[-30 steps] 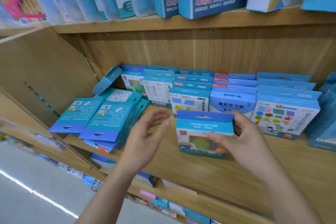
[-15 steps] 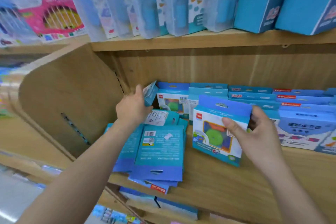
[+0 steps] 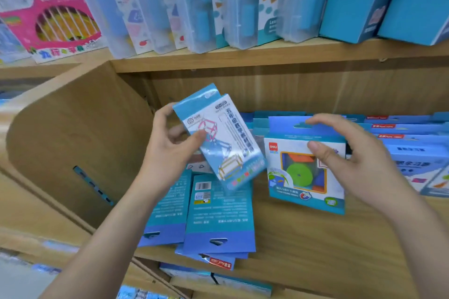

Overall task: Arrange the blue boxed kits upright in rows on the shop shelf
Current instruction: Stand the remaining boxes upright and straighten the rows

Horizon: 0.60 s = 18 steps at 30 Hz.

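My left hand [image 3: 170, 150] grips a slim blue-and-white boxed kit [image 3: 226, 138] with a pink frame drawing, tilted in the air above the shelf's left side. My right hand [image 3: 352, 160] holds a blue boxed kit [image 3: 301, 177] with a green disc in its window, upright on the wooden shelf [image 3: 303, 250]. Below the left hand, several blue kits [image 3: 218, 213] lie flat, face down, in a loose pile. Rows of blue kits [image 3: 408, 143] stand upright at the back right.
A wooden side panel [image 3: 73, 143] closes the shelf on the left. The upper shelf [image 3: 267, 53] carries clear plastic cases, tall blue boxes and a pink box [image 3: 56, 22]. More boxes sit on a lower shelf [image 3: 218, 279].
My left hand has lifted the slim kit out from the back left corner and turned it face up. My right hand has shifted its kit rightward and set it upright.
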Tool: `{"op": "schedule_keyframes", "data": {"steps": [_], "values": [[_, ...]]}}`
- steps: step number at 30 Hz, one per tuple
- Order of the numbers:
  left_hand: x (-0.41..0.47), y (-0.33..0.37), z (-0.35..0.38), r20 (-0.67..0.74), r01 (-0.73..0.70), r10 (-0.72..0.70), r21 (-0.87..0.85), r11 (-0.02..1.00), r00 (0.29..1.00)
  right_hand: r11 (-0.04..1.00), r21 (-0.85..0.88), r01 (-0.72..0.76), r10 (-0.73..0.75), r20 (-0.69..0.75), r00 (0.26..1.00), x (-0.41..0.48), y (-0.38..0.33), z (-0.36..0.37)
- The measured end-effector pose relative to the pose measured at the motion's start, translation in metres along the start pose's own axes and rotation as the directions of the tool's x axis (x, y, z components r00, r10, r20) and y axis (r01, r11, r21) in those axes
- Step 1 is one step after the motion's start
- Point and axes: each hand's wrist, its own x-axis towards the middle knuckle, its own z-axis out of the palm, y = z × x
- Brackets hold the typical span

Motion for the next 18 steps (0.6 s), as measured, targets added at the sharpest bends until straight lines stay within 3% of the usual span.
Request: {"op": "schedule_keyframes", "data": {"steps": [2,4,6,9,13,18], "values": [[-0.006,0.000,0.012,0.126,0.032,-0.030,-0.016,0.999,0.992,1.000,-0.003,-0.013,0.013,-0.038,0.999,-0.004,0.009,-0.010],[-0.012,-0.005,0.025,0.276,-0.014,-0.007,0.075,0.997,0.961,0.999,-0.006,-0.033,0.032,-0.071,0.997,-0.007,0.017,-0.022],[-0.016,-0.010,0.041,0.407,-0.085,0.012,0.162,0.983,0.913,0.999,0.019,-0.044,0.045,-0.109,0.993,-0.008,0.022,-0.035],[-0.020,-0.016,0.065,0.553,-0.090,-0.006,0.147,0.985,0.833,0.999,0.043,-0.025,0.033,-0.174,0.984,-0.003,0.027,-0.052],[-0.024,-0.030,0.092,0.670,-0.078,-0.020,0.116,0.990,0.742,0.990,0.136,0.032,0.001,-0.236,0.972,0.009,0.029,-0.071],[-0.026,-0.059,0.106,0.730,-0.211,-0.111,0.335,0.918,0.675,0.978,0.195,0.075,-0.047,-0.142,0.989,0.019,0.019,-0.072]]}}
